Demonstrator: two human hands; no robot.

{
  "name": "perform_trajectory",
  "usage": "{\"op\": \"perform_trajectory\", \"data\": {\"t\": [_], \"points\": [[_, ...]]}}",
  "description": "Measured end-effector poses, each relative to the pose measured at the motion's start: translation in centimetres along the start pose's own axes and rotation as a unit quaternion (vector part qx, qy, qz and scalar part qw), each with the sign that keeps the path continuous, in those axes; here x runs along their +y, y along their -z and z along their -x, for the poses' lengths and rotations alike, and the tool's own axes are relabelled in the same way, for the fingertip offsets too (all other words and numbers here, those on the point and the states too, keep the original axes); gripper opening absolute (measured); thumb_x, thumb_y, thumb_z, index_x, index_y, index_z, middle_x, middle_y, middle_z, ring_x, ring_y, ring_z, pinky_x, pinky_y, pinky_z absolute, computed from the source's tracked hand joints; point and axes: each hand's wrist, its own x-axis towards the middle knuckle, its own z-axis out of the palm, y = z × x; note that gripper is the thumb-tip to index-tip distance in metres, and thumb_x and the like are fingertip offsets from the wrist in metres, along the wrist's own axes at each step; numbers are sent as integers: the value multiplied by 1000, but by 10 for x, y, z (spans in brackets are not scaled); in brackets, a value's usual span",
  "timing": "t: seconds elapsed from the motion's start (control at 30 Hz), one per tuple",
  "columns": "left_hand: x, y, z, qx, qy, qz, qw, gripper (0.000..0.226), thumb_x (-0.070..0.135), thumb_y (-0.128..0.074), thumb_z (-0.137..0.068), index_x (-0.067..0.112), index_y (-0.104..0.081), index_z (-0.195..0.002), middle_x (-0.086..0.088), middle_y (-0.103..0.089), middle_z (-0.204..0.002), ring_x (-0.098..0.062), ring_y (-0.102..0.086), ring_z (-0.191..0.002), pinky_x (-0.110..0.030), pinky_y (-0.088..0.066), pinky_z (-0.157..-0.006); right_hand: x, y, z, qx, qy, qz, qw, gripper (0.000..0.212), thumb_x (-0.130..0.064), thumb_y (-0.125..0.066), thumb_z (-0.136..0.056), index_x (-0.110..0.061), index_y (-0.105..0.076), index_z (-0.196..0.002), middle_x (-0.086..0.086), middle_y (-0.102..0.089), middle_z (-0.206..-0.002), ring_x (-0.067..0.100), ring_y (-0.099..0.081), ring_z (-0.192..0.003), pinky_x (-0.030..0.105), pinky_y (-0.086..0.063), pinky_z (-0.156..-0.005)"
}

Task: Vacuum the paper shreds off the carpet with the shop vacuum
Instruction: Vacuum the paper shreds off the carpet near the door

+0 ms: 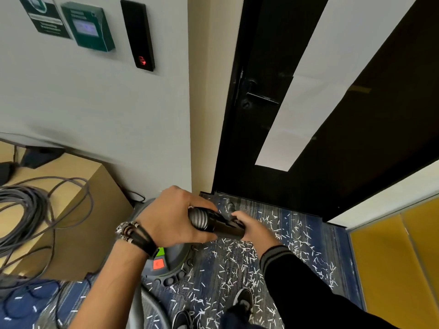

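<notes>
Both hands grip at mid-frame, left hand (171,217) round the hose (199,219), right hand (252,227) round the nozzle (225,226), apparently joining them before tackling shreds (237,254) strewn across the carpet (340,245).

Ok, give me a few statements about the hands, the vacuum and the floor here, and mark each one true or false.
1. The left hand grips the ribbed grey hose. True.
2. The right hand hangs free. False: it holds the black nozzle tube.
3. Paper shreds lie scattered on the carpet. True.
4. The cable coil lies in front of the door. False: it sits on the wooden cabinet at the left.
5. The bracelets are on the right wrist. False: they are on the left wrist.
</notes>
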Motion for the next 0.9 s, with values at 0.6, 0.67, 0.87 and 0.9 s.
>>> {"op": "perform_trajectory", "data": {"t": [0.6,0.67,0.87,0.9], "points": [[-28,5,53,5,52,-53,997,51,68,-74,-66,47,-73,-112,25,-76,-98,2,-70,-88,-30,-57,-84,33,-61,-9,-2,-7,11,1000,23,-34,-47,-102,-11,-51,-103,10,-61,-85,22,-62,-70,28,-54,-43],[-31,13,63,16,50,-52,997,48,62,-83,-66,45,-77,-110,30,-74,-96,10,-68,-86,-17,-53,-83,33,-72,-13,-7,-12,24,1000,25,-35,-46,-103,-11,-51,-95,11,-60,-82,23,-61,-69,27,-51,-41],[-28,37,75,55,39,-15,998,50,65,-80,-60,39,-81,-103,42,-64,-80,21,-61,-75,0,-42,-73,41,-96,-1,-52,-14,0,999,27,-28,-42,-104,-14,-47,-82,10,-59,-78,23,-61,-68,28,-55,-51],[-27,39,77,56,36,-5,998,50,63,-82,-59,38,-81,-103,45,-62,-79,20,-62,-76,-1,-42,-73,43,-96,2,-55,-17,-1,998,27,-27,-41,-104,-13,-47,-82,10,-58,-78,23,-60,-68,28,-55,-51]]}}
